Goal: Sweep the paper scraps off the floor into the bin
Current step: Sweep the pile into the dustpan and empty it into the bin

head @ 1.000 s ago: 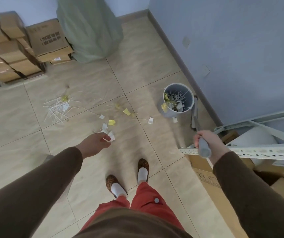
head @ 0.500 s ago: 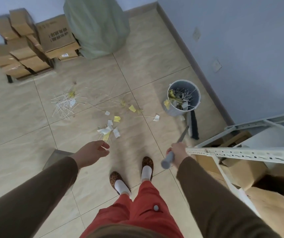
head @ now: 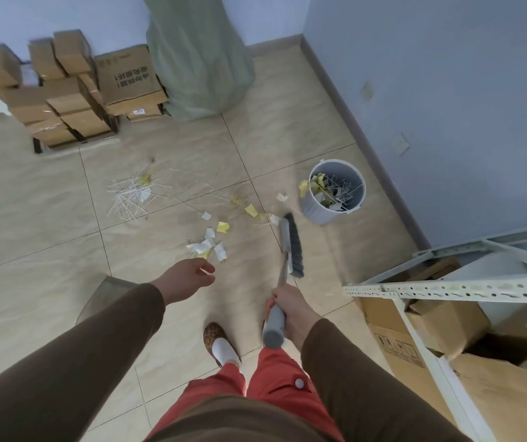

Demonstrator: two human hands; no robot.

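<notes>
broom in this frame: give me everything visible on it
The broom has a grey handle, thicker at the gripped end and thinner toward the head, and a long narrow head with a pale grey back and dark bristles. The right hand grips the thick end. The handle slants away from the person, with the head low over the tiled floor; contact cannot be told. It lies between the paper scraps and the bin, touching neither.

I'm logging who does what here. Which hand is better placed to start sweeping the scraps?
The right hand: it already grips the broom handle, with the brush head beside the paper scraps and near the bin. The left hand hovers with nothing in it.
</notes>
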